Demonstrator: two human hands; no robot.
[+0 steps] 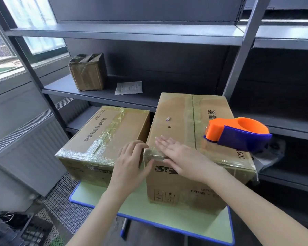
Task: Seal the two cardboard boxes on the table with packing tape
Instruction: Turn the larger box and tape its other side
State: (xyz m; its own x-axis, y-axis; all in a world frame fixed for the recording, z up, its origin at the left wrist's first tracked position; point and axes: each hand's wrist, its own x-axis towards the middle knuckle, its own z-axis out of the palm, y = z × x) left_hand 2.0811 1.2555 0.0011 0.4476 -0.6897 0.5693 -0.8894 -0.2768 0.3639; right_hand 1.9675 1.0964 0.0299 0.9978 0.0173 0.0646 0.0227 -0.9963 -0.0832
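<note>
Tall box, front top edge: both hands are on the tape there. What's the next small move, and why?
Probably slide the right hand along the front edge of the tall box toward the right corner. The tape there looks wrinkled and lifted, the left hand steadies the near-left corner, and the dispenser lies unused on top.
</note>
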